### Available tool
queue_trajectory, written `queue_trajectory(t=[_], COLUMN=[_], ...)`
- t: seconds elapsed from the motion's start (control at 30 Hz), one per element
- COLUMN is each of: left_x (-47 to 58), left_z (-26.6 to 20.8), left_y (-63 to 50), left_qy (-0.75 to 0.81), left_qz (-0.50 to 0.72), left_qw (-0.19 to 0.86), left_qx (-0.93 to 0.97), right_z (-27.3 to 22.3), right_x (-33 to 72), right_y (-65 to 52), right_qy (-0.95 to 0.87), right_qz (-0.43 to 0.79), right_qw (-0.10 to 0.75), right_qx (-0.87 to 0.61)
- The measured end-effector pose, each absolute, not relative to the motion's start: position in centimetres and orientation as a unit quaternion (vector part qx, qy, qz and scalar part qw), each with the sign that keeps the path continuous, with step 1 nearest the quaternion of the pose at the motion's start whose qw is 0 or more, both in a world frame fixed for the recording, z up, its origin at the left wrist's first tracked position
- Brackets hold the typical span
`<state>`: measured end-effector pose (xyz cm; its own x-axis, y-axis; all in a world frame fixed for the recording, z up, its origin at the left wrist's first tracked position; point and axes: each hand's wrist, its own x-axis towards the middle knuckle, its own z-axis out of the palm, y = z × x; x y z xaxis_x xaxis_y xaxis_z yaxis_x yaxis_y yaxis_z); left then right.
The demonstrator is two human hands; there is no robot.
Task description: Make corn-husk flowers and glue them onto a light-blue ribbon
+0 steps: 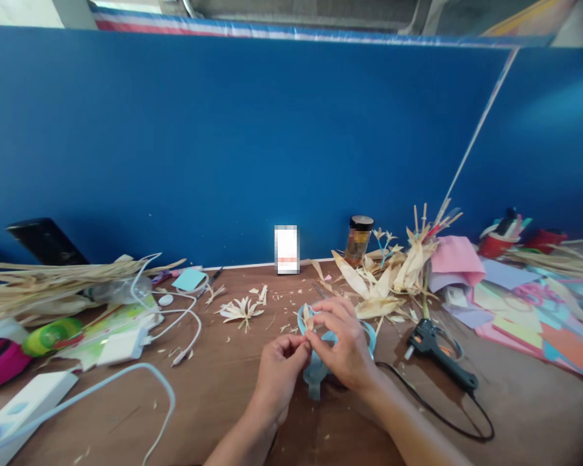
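Note:
My left hand (282,370) and my right hand (344,343) meet above the middle of the brown table. Their thumbs and fingertips pinch a small pale piece of dried husk (308,318), which points upward. My right hand's other fingers are lifted and curved. Beneath and behind the hands lies a light-blue thing with rounded loops (315,383), partly hidden, so its kind is unclear. A flower shape made of pale husk strips (243,312) rests to the left of my hands.
To the right lie a black glue gun (440,356) with its cord, dried husks (383,288) and coloured paper sheets (529,317). A dark-lidded jar (359,239) and a phone-like white screen (287,249) stand near the blue partition (223,142). White cables and a power strip (34,414) are at left.

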<state>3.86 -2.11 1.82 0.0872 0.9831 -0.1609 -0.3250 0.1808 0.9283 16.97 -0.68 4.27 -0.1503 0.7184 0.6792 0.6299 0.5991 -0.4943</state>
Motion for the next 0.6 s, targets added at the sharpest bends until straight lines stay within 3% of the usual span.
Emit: queue_trajectory(t=[0.3,0.6], left_x=[3.87,3.18], left_z=[1.75,2.21], left_y=[-2.22,-1.51], left_qy=[0.414,0.422], left_qz=[0.521,0.519], left_qw=[0.657,0.678], left_qx=[0.355,0.306], right_z=[4.36,4.49], right_x=[16.92,17.40], right_y=[-0.75,-0.58], right_qy=[-0.772,-0.721], right_qz=[0.070,0.071], right_qw=[0.462,0.514], right_qx=[-0.430,-0.459])
